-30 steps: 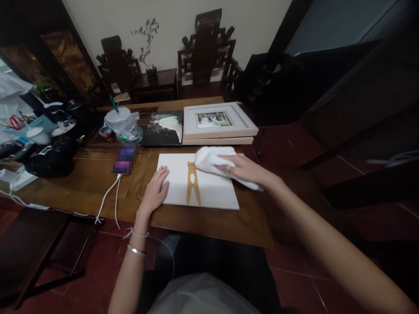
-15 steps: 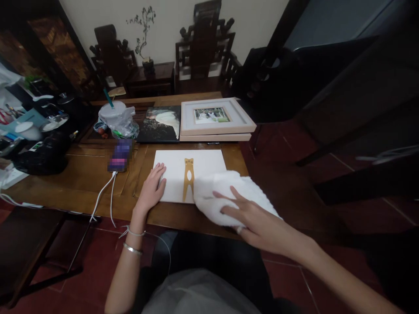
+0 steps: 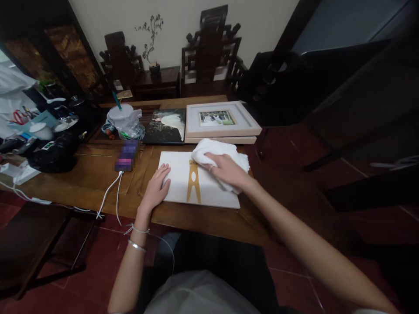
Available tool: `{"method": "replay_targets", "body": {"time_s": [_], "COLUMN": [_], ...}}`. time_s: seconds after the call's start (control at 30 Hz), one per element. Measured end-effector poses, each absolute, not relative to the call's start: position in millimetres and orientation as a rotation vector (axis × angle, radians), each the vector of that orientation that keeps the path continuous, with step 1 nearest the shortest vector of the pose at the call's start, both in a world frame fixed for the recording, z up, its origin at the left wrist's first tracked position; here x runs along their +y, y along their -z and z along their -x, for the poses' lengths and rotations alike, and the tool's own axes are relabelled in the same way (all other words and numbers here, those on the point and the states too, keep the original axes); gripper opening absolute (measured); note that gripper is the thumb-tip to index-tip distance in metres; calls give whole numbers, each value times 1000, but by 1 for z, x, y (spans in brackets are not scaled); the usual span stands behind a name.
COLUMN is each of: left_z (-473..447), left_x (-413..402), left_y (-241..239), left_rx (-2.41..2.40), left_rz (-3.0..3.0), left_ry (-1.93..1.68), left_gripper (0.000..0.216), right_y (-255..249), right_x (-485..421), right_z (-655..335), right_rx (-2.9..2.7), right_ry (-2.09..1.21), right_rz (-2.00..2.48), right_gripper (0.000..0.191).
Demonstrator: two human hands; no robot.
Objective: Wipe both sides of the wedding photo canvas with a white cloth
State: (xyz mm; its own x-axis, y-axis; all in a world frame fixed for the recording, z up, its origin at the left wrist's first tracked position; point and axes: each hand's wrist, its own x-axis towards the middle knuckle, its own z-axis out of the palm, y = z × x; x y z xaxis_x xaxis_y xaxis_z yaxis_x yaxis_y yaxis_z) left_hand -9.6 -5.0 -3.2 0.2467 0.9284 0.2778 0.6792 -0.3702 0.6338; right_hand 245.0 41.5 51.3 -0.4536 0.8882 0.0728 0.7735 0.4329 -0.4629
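A white flat panel (image 3: 178,192) with a gold clothespin-shaped stand (image 3: 194,186) lies on the wooden table (image 3: 88,174) in front of me. My left hand (image 3: 157,187) rests flat on its left edge, fingers stretched out. My right hand (image 3: 225,170) presses a white cloth (image 3: 216,150) down on the panel's upper right part, fingers curled over the cloth.
Behind the panel lie a light-framed photo (image 3: 222,120) and a dark print (image 3: 165,126). A phone (image 3: 126,155) with white cables, a lidded cup in a plastic bag (image 3: 124,122) and a dark kettle (image 3: 54,152) sit to the left. Carved chairs stand at the wall.
My right hand swept the cloth from the panel's top right down to its near right edge, then back up to the top. My left hand stayed on the left edge.
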Motion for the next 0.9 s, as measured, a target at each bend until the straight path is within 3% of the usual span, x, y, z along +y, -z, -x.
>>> {"method": "replay_targets", "body": {"time_s": [0.17,0.37,0.47,0.77,0.9], "left_z": [8,7,8,9,9], "left_x": [-5,-5,-5,-4,-4], "left_y": [3,3,4,2,2], "left_rx": [1478,1474,1461,1470,1458], "left_rz": [-2142,-2138,-2142,-2140,-2137], "left_ry": [-890,-886,-900,-873,-887], "left_gripper": [40,41,40,41,41], "right_y": [-31,-48,-53,-38,-29], "right_x": [-19,-78,-69,27,16], "right_z": [-230,-255,-262,-211,-198], "right_rx": [-2582,-2779,-2784,-2637,-2672], "right_ry": [-336,-610,-628,-238,-84], "right_rz": [1235,980,1001,1401,1337], "right_gripper": [53,59,66,68,58]}}
